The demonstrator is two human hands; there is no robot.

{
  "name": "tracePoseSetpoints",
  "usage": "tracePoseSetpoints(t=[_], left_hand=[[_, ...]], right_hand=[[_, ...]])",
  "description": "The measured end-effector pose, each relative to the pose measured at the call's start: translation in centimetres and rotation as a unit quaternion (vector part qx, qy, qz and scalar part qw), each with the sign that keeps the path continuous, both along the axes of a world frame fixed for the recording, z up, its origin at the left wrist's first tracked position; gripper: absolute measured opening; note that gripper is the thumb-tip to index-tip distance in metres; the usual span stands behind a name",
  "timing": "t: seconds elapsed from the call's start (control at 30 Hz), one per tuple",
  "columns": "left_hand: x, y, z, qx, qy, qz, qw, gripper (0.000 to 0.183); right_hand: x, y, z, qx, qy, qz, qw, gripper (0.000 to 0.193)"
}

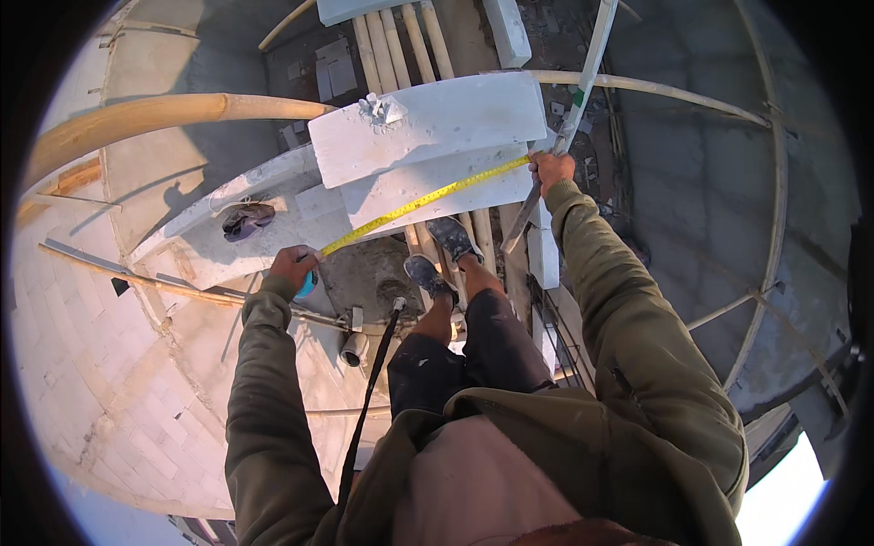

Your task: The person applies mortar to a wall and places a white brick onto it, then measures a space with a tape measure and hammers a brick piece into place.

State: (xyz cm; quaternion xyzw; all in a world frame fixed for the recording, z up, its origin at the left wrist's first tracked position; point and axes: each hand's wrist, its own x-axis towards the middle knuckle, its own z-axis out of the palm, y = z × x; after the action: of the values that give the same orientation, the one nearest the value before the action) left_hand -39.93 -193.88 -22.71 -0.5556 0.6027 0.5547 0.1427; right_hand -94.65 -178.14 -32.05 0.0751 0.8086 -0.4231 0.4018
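A yellow measuring tape [428, 197] is drawn out between my two hands, slanting up to the right across pale blocks. Its blue case [308, 285] shows below my left hand [294, 266], which is closed around it. The far end of the blade is pinched in my right hand [552, 169], beside a long pale upright bar [587, 77]. Just beyond the blade lies a large white block [428, 127] with broken chips [382, 109] on top. My feet, in dark shoes [452, 238], stand near the bamboo poles below the blade.
A thick bamboo pole [182, 114] crosses at the left, and several bamboo poles [396, 55] run away beyond the block. A dark crumpled cloth [247, 221] lies on the pale ledge. A black strap [371, 391] hangs beside my legs, near an open pipe end [355, 348].
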Motion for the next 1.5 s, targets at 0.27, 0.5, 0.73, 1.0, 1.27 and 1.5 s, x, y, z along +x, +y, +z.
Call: tracePoseSetpoints(t=[0.27,0.5,0.73,1.0,1.27,1.5], left_hand=[[-6.1,-8.9,-12.3,-0.160,-0.064,-0.116,0.978,0.042],[-6.2,-12.0,-17.3,-0.184,-0.166,-0.112,0.962,0.048],[-5.6,-12.9,-17.9,-0.170,-0.184,-0.105,0.962,0.046],[-2.1,-13.0,-19.0,-0.203,-0.128,-0.091,0.967,0.035],[-2.3,-13.9,-20.1,-0.193,-0.085,-0.112,0.971,0.028],[-1.8,-14.7,-19.3,-0.147,-0.096,-0.109,0.978,0.029]], right_hand=[[-3.7,-4.9,-7.5,-0.036,0.040,-0.006,0.999,0.013],[-1.2,-6.7,-11.2,-0.014,0.126,0.059,0.990,0.012],[0.5,-6.7,-12.1,-0.029,0.175,0.069,0.982,0.015],[3.2,-7.3,-12.0,-0.051,0.167,0.068,0.982,0.016],[0.0,-7.3,-12.5,-0.012,0.199,0.011,0.980,0.012],[-2.0,-7.2,-14.0,-0.009,0.183,0.003,0.983,0.008]])
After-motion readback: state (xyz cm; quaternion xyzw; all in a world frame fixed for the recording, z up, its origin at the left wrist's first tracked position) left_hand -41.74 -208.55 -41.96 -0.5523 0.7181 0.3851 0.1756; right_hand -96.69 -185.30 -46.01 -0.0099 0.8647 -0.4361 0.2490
